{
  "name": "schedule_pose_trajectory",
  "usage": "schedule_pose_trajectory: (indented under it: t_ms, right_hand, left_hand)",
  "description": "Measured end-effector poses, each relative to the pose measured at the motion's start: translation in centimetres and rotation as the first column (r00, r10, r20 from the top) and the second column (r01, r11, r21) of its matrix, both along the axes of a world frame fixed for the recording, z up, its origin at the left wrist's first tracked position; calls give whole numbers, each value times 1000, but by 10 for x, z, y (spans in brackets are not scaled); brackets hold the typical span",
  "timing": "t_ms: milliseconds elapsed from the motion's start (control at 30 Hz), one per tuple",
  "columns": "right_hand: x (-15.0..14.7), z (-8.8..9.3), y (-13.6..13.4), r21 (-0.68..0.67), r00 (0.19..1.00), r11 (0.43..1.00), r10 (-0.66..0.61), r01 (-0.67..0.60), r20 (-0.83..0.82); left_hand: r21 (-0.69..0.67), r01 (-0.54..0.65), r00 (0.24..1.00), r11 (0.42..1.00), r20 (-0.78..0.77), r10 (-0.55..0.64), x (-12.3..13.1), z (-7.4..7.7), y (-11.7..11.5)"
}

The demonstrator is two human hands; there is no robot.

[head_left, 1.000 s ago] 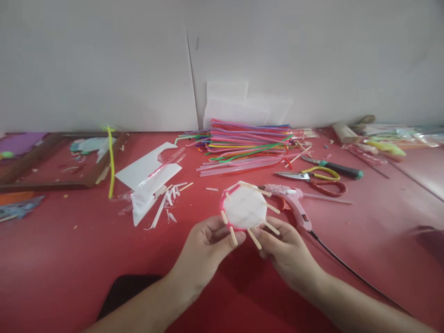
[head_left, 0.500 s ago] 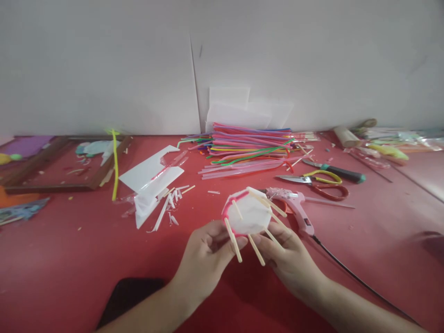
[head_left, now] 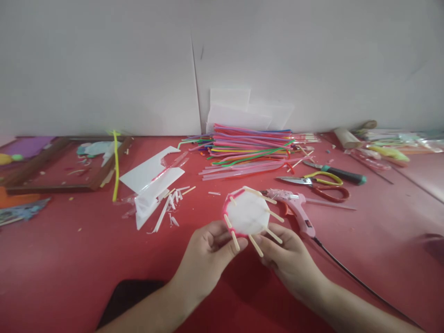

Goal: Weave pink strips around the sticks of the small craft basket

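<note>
A white, many-sided craft piece (head_left: 249, 213) is held up above the red table, its flat face toward me. Several pale wooden sticks (head_left: 256, 246) stand out from around its rim, and a pink strip (head_left: 227, 203) winds along the left edge. My left hand (head_left: 212, 252) grips it at the lower left, thumb in front. On the lower right, my right hand (head_left: 289, 252) pinches it, with fingertips partly hidden behind it. Just behind the right hand lies a pink glue gun (head_left: 297, 210) with its cord running to the right.
Scissors (head_left: 324, 184) and a craft knife (head_left: 342, 174) lie at right. Behind is a pile of coloured pipe cleaners (head_left: 251, 147). Cut white board (head_left: 152, 173), scraps (head_left: 169, 208) and a brown tray (head_left: 55, 187) are at left. A black object (head_left: 128, 296) lies near my left forearm.
The white piece has tilted so its face turns more squarely toward me, and its sticks look shorter. Both hands keep their hold in nearly the same place.
</note>
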State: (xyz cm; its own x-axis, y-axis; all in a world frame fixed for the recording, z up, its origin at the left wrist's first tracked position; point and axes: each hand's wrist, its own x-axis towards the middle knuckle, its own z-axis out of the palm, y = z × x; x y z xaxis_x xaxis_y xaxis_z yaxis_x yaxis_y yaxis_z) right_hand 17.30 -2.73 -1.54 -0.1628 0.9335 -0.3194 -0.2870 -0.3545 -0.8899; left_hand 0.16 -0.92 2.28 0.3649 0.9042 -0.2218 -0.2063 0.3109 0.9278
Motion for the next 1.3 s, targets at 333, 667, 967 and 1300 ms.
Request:
schedule_pose_trajectory:
  t_ms: [333,667,967,1300]
  right_hand:
    - [0,6,4,-57,984,989,-143,138,-104]
    - [1,9,9,-102,969,981,-180,164,-170]
    - [-2,10,5,-120,976,982,-161,144,-145]
    - [-4,10,2,-60,989,995,-92,85,-118]
  left_hand:
    - [-72,-110,993,991,-49,107,-1,-15,-1]
    - [-128,-119,993,985,-33,116,-1,-16,0]
    - [-65,-46,998,997,-43,43,2,-15,-1]
    - [-53,-67,989,996,-136,59,4,-4,4]
